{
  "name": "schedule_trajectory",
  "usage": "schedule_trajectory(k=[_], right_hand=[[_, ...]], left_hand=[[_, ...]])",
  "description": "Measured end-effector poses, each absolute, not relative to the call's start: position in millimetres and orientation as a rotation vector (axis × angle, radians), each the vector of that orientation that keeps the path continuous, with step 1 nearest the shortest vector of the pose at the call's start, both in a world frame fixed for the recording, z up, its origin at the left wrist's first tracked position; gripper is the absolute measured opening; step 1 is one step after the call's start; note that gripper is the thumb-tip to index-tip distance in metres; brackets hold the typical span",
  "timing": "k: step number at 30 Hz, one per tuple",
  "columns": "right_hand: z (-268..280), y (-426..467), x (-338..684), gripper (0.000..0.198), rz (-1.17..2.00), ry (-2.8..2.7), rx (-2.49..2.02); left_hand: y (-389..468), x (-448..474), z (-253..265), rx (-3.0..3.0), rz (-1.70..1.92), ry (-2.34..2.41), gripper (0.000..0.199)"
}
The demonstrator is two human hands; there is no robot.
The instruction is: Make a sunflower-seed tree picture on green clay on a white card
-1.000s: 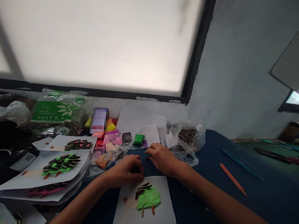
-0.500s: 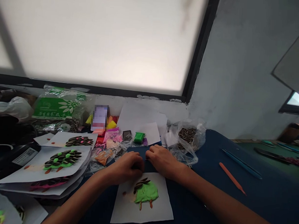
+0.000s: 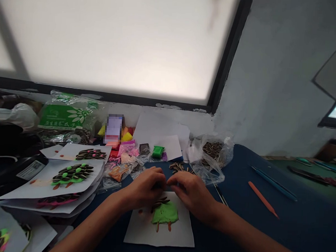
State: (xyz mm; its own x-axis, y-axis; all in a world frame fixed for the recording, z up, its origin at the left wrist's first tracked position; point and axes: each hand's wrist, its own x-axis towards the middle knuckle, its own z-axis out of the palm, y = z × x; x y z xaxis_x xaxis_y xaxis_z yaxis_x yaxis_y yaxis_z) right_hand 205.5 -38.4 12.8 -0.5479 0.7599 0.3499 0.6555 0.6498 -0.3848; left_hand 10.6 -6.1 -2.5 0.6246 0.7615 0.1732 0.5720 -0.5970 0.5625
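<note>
A white sheet of paper (image 3: 177, 238) lies on the blue table, bearing a light green clay shape (image 3: 165, 213) with two brown clay legs. Several striped sunflower seeds (image 3: 162, 202) are stuck along its upper left edge. Over the sheet's top edge, my left hand (image 3: 151, 184) has its fingers curled inward. Facing it, my right hand (image 3: 191, 191) pinches with thumb and forefinger close to the left fingertips. Whatever sits between the fingers of either hand is too small or hidden to make out. Just behind my right hand is a loose pile of sunflower seeds (image 3: 179, 167).
Finished seed-and-clay pictures (image 3: 72, 176) are stacked at the left. Behind stand bagged coloured clay (image 3: 127, 148), a green clay packet (image 3: 158, 151) and a plastic bag of seeds (image 3: 212, 151). An orange tool (image 3: 263, 200), a blue pen-like tool (image 3: 274, 183) and a pen (image 3: 221, 195) lie right.
My right hand has drawn back from the seed pile toward the sheet and my left hand, uncovering the pile and the pen. The left hand has shifted slightly right. The view has tilted a little.
</note>
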Motion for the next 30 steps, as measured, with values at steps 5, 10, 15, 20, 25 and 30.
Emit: schedule_trajectory(k=[5, 10, 15, 20, 25, 30], right_hand=[[6, -57, 204, 0.014, 0.418, -2.211, -0.932], [6, -61, 203, 0.013, 0.31, -2.239, -0.96], [0, -68, 207, 0.02, 0.29, -2.276, -0.99], [-5, -70, 207, 0.02, 0.269, -2.307, -1.013], [-4, -68, 202, 0.018, 0.204, -2.347, -0.998], [-3, -67, 200, 0.019, 0.159, -2.386, -1.012]], left_hand=[[-8, 12, -9, 2.331, 0.588, 1.044, 0.016], [-8, 11, -11, 2.284, 0.614, 1.037, 0.019], [-8, 12, -11, 2.27, 0.638, 1.045, 0.019], [-8, 13, -12, 2.272, 0.644, 1.062, 0.02], [-8, 13, -11, 2.273, 0.639, 1.062, 0.02], [-9, 13, -10, 2.273, 0.63, 1.066, 0.02]])
